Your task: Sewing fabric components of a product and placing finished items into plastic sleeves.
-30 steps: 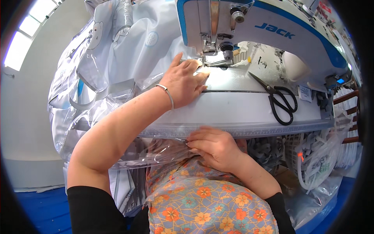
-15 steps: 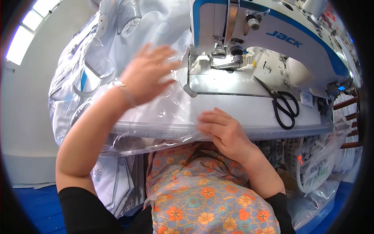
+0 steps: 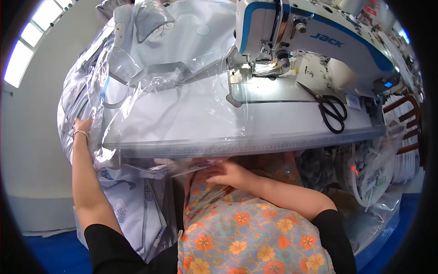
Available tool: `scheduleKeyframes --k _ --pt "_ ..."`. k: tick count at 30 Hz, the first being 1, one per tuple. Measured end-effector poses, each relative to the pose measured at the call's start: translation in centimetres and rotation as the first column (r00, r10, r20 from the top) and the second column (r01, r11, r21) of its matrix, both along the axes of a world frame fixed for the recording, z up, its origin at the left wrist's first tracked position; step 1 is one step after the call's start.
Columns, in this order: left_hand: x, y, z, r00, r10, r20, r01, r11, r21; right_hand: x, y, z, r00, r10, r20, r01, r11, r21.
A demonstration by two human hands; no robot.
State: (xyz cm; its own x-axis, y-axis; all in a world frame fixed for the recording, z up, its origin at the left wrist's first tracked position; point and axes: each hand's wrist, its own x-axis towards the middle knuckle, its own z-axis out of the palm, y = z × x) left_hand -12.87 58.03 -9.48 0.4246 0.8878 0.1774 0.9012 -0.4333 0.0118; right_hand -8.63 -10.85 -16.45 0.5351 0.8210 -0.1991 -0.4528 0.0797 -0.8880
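Note:
A clear plastic sheet [image 3: 169, 109] lies wrinkled and shiny over the white table's left half and hangs past its front edge. Far to the left, my left hand [image 3: 82, 126] is closed at the side of the plastic, beside the pale printed fabric [image 3: 73, 98]; its fingertips are partly hidden. Just below the table's front edge, my right hand [image 3: 223, 173] pinches the hanging plastic, fingers pointing left. Behind the sheet lies more pale grey fabric [image 3: 196, 32] with cartoon prints. A white and blue sewing machine [image 3: 315, 39] stands at the back right.
Black-handled scissors [image 3: 332, 112] lie right of the machine's metal plate [image 3: 269, 91]. A ruler strip [image 3: 255, 142] runs along the front edge. Folded printed fabric [image 3: 132, 205] hangs below on the left. At the lower right are a basket and a clear plastic bag [image 3: 376, 171].
My left hand has swept far left and down from above the table, and the plastic has spread leftward. My right hand has moved left and lower, below the table edge.

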Motion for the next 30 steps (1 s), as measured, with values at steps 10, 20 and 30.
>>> scheduleKeyframes --k 10,20,30 --pt "-2.7 -4.1 1.7 0.698 0.337 0.632 0.14 0.801 -0.582 -1.4 -4.2 6.0 0.981 0.165 -0.104 -0.172 0.983 -0.067" --pt "-2.6 -0.4 -1.7 0.119 0.402 0.908 0.164 0.894 -0.418 -4.2 -9.1 9.4 0.955 -0.081 -0.284 0.025 0.98 -0.198" --pt "-28.5 -13.0 5.2 0.01 0.001 1.0 -0.012 1.0 -0.001 -4.5 -12.7 7.8 0.97 -0.129 -0.206 0.087 0.976 -0.201"
